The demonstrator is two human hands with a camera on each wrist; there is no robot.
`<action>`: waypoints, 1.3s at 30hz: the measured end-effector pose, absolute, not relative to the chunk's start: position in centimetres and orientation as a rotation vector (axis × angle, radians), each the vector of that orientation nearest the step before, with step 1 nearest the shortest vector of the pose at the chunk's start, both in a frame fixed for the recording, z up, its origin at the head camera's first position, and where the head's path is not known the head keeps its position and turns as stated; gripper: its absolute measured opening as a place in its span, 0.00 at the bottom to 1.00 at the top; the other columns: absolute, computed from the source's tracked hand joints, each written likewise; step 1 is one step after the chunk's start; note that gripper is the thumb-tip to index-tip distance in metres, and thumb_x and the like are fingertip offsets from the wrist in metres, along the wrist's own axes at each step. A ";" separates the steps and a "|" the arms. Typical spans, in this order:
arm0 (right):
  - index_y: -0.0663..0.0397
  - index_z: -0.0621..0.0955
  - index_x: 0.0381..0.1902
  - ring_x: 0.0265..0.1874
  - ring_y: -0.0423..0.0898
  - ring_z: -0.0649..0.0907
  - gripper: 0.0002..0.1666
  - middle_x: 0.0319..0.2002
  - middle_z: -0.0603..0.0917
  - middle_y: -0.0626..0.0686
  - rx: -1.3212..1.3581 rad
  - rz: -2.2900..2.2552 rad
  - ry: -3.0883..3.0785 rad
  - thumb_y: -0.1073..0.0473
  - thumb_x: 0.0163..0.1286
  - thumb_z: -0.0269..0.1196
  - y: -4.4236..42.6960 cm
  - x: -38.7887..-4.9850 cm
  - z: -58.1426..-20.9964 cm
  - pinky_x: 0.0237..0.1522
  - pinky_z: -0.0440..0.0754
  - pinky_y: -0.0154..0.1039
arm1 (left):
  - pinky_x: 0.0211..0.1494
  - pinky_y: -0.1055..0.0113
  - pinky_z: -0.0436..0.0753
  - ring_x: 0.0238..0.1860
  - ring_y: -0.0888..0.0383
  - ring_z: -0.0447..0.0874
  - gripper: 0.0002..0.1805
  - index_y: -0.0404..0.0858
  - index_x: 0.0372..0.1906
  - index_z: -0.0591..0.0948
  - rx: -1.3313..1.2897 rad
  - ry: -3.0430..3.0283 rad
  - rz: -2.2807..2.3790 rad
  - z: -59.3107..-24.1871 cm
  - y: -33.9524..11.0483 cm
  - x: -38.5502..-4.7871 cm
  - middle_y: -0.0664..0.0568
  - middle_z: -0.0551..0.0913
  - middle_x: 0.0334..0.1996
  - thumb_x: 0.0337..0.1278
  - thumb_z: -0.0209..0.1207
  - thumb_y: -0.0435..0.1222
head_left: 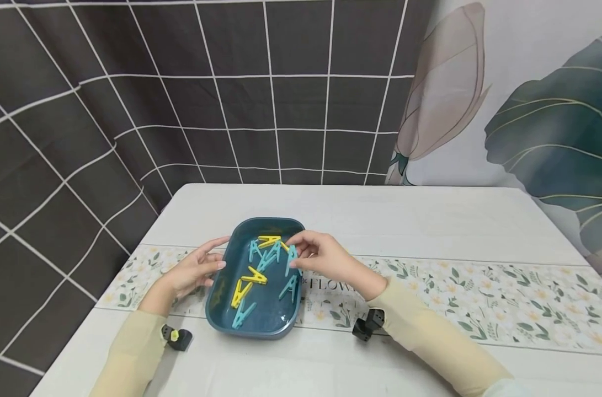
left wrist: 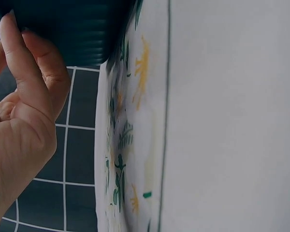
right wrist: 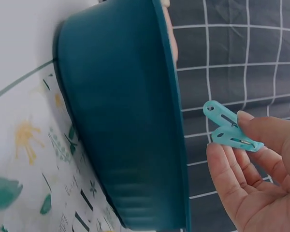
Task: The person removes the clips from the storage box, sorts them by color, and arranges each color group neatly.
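Nearest you on the bench (head_left: pixel 261 369) is the short near end of the dark blue-green basin (head_left: pixel 268 314), whose long axis runs away from you and leans slightly right. Just inside that end lie a near teal clip (head_left: pixel 242 316) and, past it, a near yellow clip (head_left: pixel 240 293). By the right wall sits a lone teal clip (head_left: pixel 288 288), legs spread towards you.

A little farther along that wall is your right hand (head_left: pixel 323 256), its thumb and fingers pinching the held clip (right wrist: pixel 232 134). The right wrist view shows it above the rim and apart from it; whether it is directly over the rim or slightly inside, you cannot quite tell. Its joined end points away from you, its two legs back towards you and down, so its long axis runs roughly along the wall. Any shift of this clip turns on that clearance, and the right hand is the nearer one.

Across the basin, your left hand (head_left: pixel 188 273) touches the left wall, fingers loosely extended and no clip in them. It is well apart from the held clip.

Farther in, left of the right fingertips, a teal cluster (head_left: pixel 267 259) overlaps, with a far yellow clip (head_left: pixel 269 240) towards the far end.
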State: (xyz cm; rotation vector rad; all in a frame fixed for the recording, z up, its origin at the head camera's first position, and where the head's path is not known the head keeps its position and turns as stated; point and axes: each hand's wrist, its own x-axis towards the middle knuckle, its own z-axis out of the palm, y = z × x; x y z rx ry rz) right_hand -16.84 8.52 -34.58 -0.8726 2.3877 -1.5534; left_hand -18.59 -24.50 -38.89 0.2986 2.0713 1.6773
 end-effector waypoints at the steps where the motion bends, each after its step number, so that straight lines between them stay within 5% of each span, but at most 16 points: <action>1: 0.63 0.77 0.54 0.34 0.43 0.78 0.22 0.39 0.79 0.62 -0.859 -1.562 2.395 0.65 0.61 0.66 8.8 -16.8 -34.5 0.37 0.80 0.34 | 0.27 0.74 0.80 0.33 0.67 0.75 0.38 0.40 0.75 0.49 0.300 2.071 1.675 -38.9 -24.5 -18.6 0.55 0.74 0.40 0.66 0.54 0.32; 39: 0.68 0.74 0.53 0.28 0.42 0.78 0.23 0.36 0.79 0.56 -0.397 -1.544 2.585 0.69 0.60 0.65 17.2 -18.4 -36.9 0.32 0.82 0.33 | 0.27 0.75 0.80 0.36 0.66 0.78 0.37 0.41 0.74 0.49 0.336 2.031 1.694 -39.0 -24.7 -18.7 0.56 0.77 0.44 0.66 0.53 0.32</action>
